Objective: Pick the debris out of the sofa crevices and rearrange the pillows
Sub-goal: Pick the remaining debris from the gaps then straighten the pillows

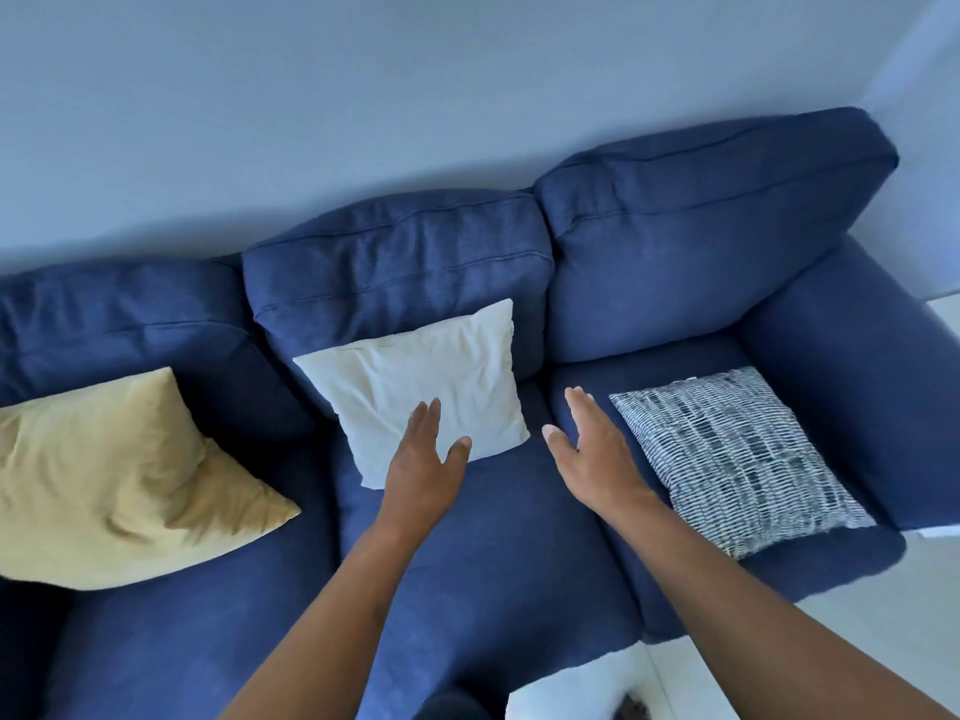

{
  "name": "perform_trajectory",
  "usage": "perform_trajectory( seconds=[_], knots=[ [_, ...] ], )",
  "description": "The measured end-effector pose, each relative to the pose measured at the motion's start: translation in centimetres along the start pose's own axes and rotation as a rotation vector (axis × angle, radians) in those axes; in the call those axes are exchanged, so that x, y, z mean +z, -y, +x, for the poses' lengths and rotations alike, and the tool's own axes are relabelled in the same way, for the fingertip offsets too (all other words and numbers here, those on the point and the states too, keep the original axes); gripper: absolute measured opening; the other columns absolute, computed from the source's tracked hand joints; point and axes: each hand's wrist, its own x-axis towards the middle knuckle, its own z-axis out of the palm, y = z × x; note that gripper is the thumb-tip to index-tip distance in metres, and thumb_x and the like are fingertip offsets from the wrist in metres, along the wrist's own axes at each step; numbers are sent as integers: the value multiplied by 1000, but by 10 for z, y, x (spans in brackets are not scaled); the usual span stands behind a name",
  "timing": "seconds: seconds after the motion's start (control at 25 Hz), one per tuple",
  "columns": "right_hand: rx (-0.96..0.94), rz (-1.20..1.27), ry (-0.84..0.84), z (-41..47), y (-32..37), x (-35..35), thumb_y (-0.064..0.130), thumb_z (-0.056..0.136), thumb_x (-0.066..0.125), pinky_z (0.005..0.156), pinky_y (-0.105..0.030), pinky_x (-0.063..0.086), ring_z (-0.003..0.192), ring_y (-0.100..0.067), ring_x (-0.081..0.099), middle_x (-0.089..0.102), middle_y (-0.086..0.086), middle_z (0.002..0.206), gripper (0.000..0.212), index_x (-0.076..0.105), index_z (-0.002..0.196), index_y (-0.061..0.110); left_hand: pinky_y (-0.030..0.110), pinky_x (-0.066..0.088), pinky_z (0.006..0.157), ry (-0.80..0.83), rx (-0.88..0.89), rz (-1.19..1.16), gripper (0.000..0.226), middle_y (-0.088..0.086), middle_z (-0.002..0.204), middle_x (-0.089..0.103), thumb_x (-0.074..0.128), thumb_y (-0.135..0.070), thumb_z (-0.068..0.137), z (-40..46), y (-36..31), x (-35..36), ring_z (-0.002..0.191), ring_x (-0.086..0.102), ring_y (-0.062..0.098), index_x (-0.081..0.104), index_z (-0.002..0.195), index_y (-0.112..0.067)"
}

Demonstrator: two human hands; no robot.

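A white pillow [421, 376] leans against the middle back cushion of the blue sofa [498, 537]. My left hand [426, 459] reaches over the pillow's lower edge with straight fingers and holds nothing. My right hand [592, 449] hovers flat, fingers extended, above the crevice between the middle and right seat cushions. A yellow pillow [114, 475] lies on the left seat. On the right seat lies a grey-and-white patterned pillow [737, 459], flat beside the armrest. No debris is visible.
The sofa's right armrest [852, 387] stands beside the patterned pillow. Three blue back cushions [701, 236] line the pale wall [415, 96]. White floor [857, 631] shows at the lower right.
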Motion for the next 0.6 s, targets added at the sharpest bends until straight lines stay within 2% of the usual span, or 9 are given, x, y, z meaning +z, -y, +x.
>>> perform_trajectory(
  seconds=[0.12,0.24,0.4,0.6],
  knots=[
    [5,5,-48,-36,-50,-36,33,101,52,124,-33,13,154,-15,11,19,-3,166,65,24,156,12,29,24,119,28,54,42,69,-8,165,15,55,-40,99,-35,-31,46,151,17,10,22,157,-26],
    [-21,-57,-78,-66,-90,-71,34,101,52,125,-35,13,154,-20,11,18,-8,166,65,24,156,12,25,18,118,52,95,42,69,-6,166,14,55,-42,99,-67,-56,91,152,12,8,22,157,-25],
    [-43,-200,-142,-126,-164,-143,32,101,51,123,-46,18,154,-26,8,14,-13,166,65,25,156,10,39,16,124,92,231,135,72,3,167,7,55,-41,99,-126,-118,175,154,3,14,20,158,-20],
    [-25,-225,-184,-169,-218,-208,34,100,52,122,-50,21,154,-27,9,15,-13,166,67,24,156,10,41,12,124,140,335,137,74,9,167,1,56,-38,99,-160,-177,238,154,-5,22,17,158,-16]
  ],
)
